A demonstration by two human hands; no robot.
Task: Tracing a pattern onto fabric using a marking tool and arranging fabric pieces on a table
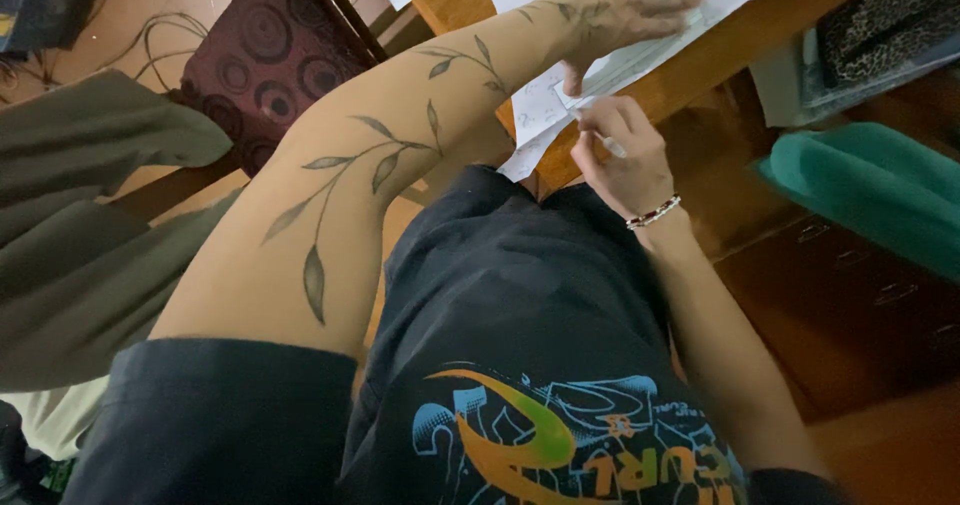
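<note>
My left hand (615, 10) lies flat with fingers spread on white patterned paper sheets (545, 100) at the edge of a wooden table (700, 60). A leaf-vine tattoo runs along that forearm. My right hand (620, 150), with a beaded bracelet at the wrist, is closed around a thin white pen-like tool (608, 145) just below the left hand, at the paper's near edge. What the tool's tip touches is hidden by the fingers. I wear a dark printed shirt.
A chair with dark red circle-patterned upholstery (255, 60) stands to the left of the table. Grey cloth (90, 225) hangs at far left. A teal cushion (880, 190) and a leopard-print item (880, 20) sit at right above dark wooden drawers (850, 285).
</note>
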